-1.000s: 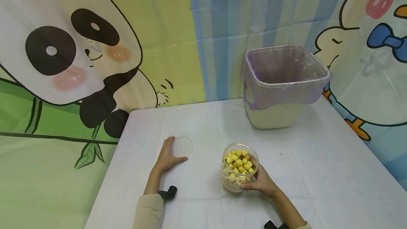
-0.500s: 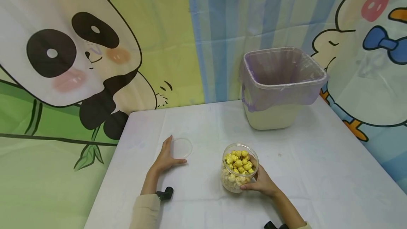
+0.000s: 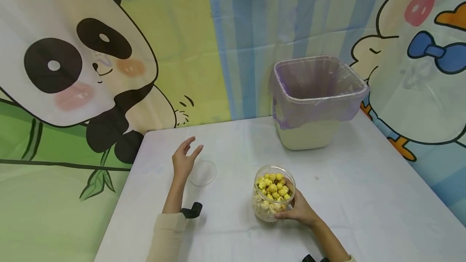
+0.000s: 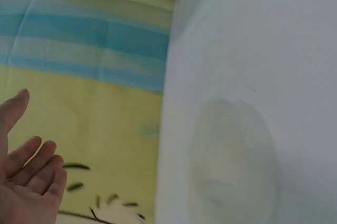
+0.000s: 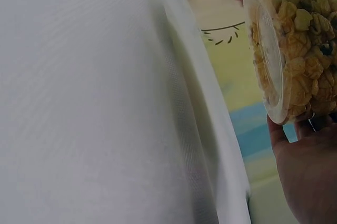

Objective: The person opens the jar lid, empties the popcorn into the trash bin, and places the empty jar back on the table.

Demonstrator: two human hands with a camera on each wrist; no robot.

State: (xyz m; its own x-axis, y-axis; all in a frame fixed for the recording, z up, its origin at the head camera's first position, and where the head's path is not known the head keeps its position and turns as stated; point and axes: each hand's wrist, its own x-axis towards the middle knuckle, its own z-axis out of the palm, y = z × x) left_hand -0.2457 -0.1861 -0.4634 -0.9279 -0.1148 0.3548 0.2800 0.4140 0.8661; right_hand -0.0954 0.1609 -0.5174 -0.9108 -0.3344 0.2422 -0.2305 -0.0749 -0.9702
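Note:
My right hand [image 3: 300, 211] grips a clear plastic jar [image 3: 259, 209] from its right side, thumb at the front. Yellow popcorn [image 3: 273, 187] fills much of the jar, whose top is uncovered. In the right wrist view the jar [image 5: 305, 56] shows its base, apparently raised off the table, with the right hand [image 5: 310, 176] around it. A clear round lid [image 3: 203, 173] lies flat on the table to the left. Just beyond the lid, my left hand [image 3: 183, 163] is in the air, fingers relaxed and holding nothing. The left wrist view shows the lid [image 4: 234, 166] apart from the left hand [image 4: 31, 182].
A pale bin [image 3: 306, 134] lined with a purple bag stands at the back right of the table. White cloth covers the table [image 3: 233, 237]. Behind it hangs a curtain [image 3: 247, 43] printed with cartoon animals.
My left hand has come away from the lid, rising and moving forward. The lid stays on the table. My right hand keeps holding the jar in nearly the same place. The head view has shifted slightly.

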